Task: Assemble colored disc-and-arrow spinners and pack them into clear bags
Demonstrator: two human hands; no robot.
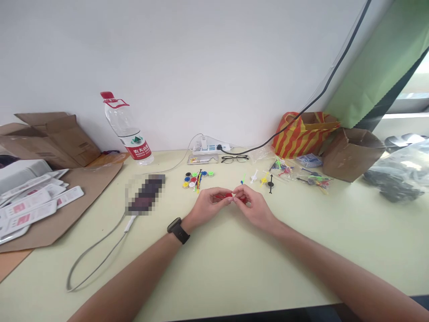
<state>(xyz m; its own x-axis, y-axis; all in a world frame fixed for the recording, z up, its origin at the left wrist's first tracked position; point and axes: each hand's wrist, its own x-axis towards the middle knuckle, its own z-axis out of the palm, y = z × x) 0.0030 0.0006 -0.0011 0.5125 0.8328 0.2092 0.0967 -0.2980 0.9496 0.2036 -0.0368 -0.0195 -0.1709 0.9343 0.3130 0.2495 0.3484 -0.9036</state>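
Note:
Small red plastic parts [229,195] sit between my two hands over the middle of the table. My left hand [208,206], with a black watch on the wrist, pinches red plastic between thumb and fingers. My right hand [254,206] meets it fingertip to fingertip, also closed on red plastic; the fingers hide most of its shape. Just beyond the left hand lie several coloured round discs [186,184] and a bunch of thin coloured arrow sticks [199,180]. Past the right hand are a white spinner [254,177], a yellow spinner [264,180] and a black arrow spinner [271,184].
Bagged coloured pieces [315,180] lie right, before a brown paper bag [348,154] and a striped bag [288,134]. Eyeglasses [234,158] and a power strip [211,147] are at the back. Leftward are a water bottle [130,134], a cable [97,241] and white packs [33,205].

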